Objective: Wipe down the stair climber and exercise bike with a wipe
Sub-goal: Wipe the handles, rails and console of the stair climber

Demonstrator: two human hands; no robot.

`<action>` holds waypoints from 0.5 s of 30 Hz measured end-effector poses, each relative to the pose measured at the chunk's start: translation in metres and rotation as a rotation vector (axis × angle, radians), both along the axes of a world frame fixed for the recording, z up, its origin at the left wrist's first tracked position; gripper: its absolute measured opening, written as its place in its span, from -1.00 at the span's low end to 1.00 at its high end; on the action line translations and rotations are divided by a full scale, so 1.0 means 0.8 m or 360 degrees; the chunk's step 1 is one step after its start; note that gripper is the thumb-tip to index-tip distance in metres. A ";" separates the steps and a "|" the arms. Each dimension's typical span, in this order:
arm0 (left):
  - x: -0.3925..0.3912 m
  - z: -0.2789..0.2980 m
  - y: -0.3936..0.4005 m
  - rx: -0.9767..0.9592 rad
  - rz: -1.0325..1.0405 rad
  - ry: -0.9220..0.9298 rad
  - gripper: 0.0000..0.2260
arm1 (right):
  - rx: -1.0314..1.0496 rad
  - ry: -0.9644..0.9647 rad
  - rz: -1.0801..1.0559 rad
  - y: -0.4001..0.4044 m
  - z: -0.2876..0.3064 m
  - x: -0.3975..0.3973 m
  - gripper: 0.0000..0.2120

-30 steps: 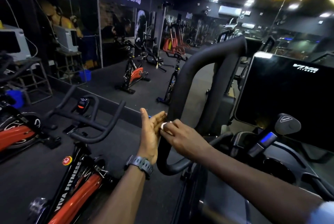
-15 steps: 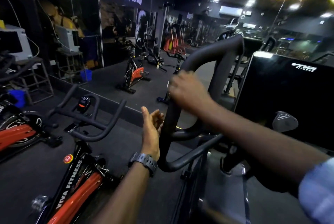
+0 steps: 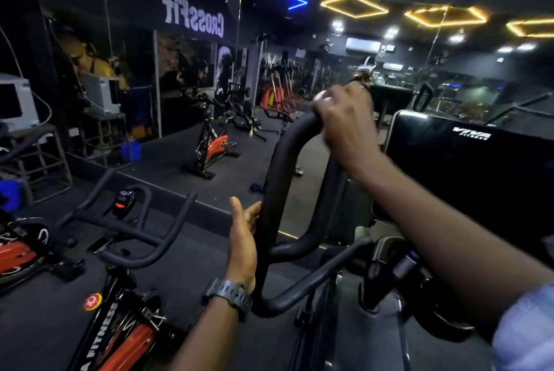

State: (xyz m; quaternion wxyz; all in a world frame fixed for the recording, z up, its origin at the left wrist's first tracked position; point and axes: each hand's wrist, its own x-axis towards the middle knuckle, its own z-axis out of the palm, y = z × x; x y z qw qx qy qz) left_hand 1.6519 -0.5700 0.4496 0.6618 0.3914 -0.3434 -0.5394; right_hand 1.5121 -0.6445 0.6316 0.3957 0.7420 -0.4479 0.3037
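Evidently mid-wipe on the stair climber handrail, the right hand gripped the wipe around its top bend, the left hand rested open alongside; the far rail seemingly came next.

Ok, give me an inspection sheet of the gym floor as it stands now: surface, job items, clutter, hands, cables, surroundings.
Surface: dark rubber gym floor.
Job's things: black looped handrail of the stair climber; a bit of white wipe shows at the right hand's fingers; red-and-black exercise bike to the left, untouched.
Clutter: nothing seen on the machines.
Hands: right hand grips the top of the loop, blurred; left hand rests open against the loop's left side, grey wristwatch on it.
Cables: thin wire by the white box at the far left.
Surroundings: black console panel to the right; wall mirror reflecting bikes.
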 end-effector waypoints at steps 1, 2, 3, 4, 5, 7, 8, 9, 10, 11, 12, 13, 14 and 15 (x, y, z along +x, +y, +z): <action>-0.004 0.005 -0.001 0.0010 0.0026 -0.0009 -0.21 | 0.0080 0.0059 0.0091 0.006 -0.021 0.017 -0.68; -0.008 0.009 -0.002 0.0017 0.0062 -0.0013 -0.25 | 0.0180 0.0143 0.0175 0.012 -0.040 0.033 -0.67; -0.011 0.012 -0.003 0.0019 0.0097 -0.0006 -0.30 | 0.0238 0.0228 0.0240 0.013 -0.052 0.045 -0.66; -0.011 0.014 -0.004 0.0011 0.0113 -0.0002 -0.34 | 0.0235 0.0320 0.0301 0.011 -0.053 0.047 -0.63; -0.012 0.016 -0.003 0.0000 0.0108 -0.0007 -0.36 | 0.0181 0.0329 0.0310 0.011 -0.043 0.035 -0.63; -0.012 0.014 0.001 0.0002 0.0090 -0.0028 -0.41 | 0.0104 0.0098 0.0233 0.008 -0.007 -0.007 -0.67; -0.010 0.013 0.004 0.0000 0.0074 -0.0043 -0.43 | 0.0047 -0.0116 0.0187 0.008 0.008 -0.033 -0.67; -0.009 0.014 0.007 -0.0006 0.0058 -0.0065 -0.44 | 0.0013 -0.0299 0.0161 0.009 0.015 -0.053 -0.65; -0.009 0.014 0.007 -0.0005 0.0057 -0.0080 -0.43 | 0.0024 -0.0388 0.0153 0.011 0.013 -0.057 -0.61; -0.010 0.013 0.006 0.0007 0.0059 -0.0079 -0.41 | 0.0075 -0.0396 0.0156 0.014 0.002 -0.048 -0.54; -0.012 0.011 0.005 0.0023 0.0061 -0.0080 -0.37 | 0.0154 -0.0341 0.0189 0.017 -0.017 -0.030 -0.47; -0.014 0.011 0.005 0.0020 0.0045 -0.0087 -0.33 | 0.0262 -0.0251 0.0235 0.020 -0.039 -0.012 -0.42; -0.016 0.009 0.004 0.0015 0.0032 -0.0107 -0.28 | 0.0362 -0.0153 0.0292 0.021 -0.059 0.002 -0.39; -0.017 0.008 0.003 0.0004 0.0007 -0.0136 -0.23 | 0.0443 -0.0087 0.0345 0.021 -0.070 0.007 -0.37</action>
